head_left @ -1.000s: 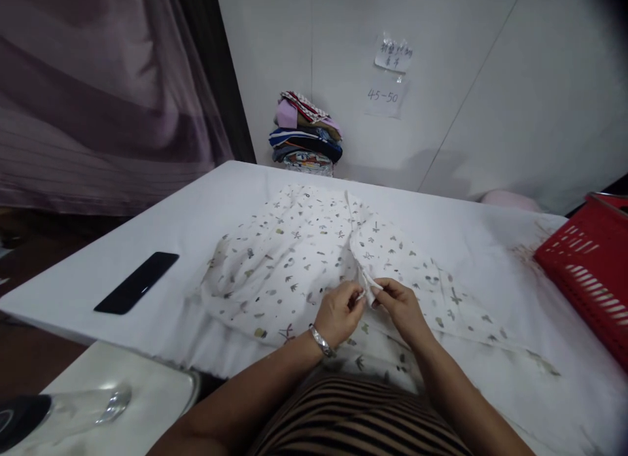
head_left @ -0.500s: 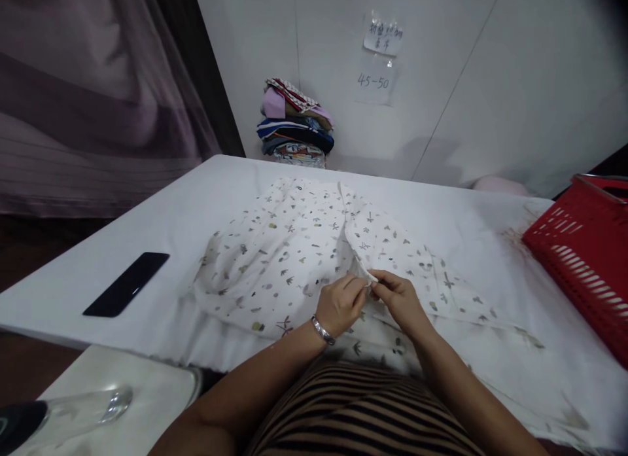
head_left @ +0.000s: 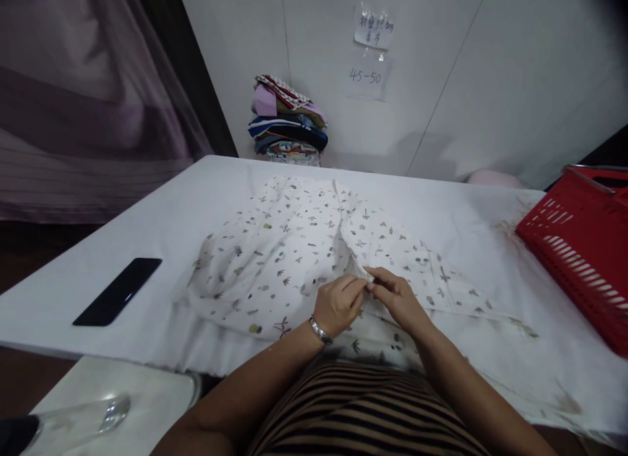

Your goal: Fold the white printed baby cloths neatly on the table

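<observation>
A thin white garment point(head_left: 304, 246) with a small print of leaves, palms and pineapples lies spread and wrinkled before me. An open edge runs down its middle from the far side toward my hands. My left hand point(head_left: 338, 305), with a silver bracelet at the wrist, is closed in a pinch on that edge. Touching it from the right, my right hand point(head_left: 397, 302) pinches the same edge between thumb and fingers. The edge is lifted slightly between them. Whatever small part lies under the fingertips is hidden.
A black phone point(head_left: 118, 292) lies on the white-covered table point(head_left: 181, 194) at the left. At the right stands a red basket point(head_left: 583, 246). Folded clothes point(head_left: 289, 125) are stacked beyond the far edge. A clear bottle point(head_left: 78, 423) lies on a white surface at lower left.
The view has shifted slightly, so the surroundings appear a little further left. Both hands keep their pinch on the garment's edge, with only slight finger movement.
</observation>
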Tool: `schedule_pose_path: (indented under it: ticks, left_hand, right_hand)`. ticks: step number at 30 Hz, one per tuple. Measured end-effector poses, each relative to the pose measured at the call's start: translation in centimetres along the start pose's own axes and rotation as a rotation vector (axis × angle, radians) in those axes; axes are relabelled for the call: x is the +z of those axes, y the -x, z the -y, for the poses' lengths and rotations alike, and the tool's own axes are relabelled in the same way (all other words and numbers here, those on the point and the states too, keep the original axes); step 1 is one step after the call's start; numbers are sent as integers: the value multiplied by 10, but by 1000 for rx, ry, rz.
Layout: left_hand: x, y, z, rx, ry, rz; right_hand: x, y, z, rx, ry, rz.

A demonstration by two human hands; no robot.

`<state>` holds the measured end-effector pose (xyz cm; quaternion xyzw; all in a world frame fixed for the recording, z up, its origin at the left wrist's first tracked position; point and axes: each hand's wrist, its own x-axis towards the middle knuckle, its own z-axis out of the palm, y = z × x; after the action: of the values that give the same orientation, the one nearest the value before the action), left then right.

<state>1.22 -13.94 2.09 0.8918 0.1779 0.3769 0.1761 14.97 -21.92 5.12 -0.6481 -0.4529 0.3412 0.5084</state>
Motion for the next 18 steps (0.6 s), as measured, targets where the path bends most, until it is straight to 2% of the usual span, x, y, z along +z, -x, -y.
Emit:
schedule_pose_path:
  ticks: [5, 8, 14, 18]
  left_hand:
    - [-2, -6, -5, -114, 369, 41]
    - [-2, -12, -7, -203, 518, 73]
    - [3, -24, -11, -271, 658, 141]
    - [6, -32, -7, -297, 633, 173]
  right_hand:
    - [-4, 0, 0, -41, 63, -14]
    - [-8, -1, 0, -43, 49, -18]
    - [-22, -5, -4, -124, 97, -97]
    - [-45, -7, 2, -181, 226, -176]
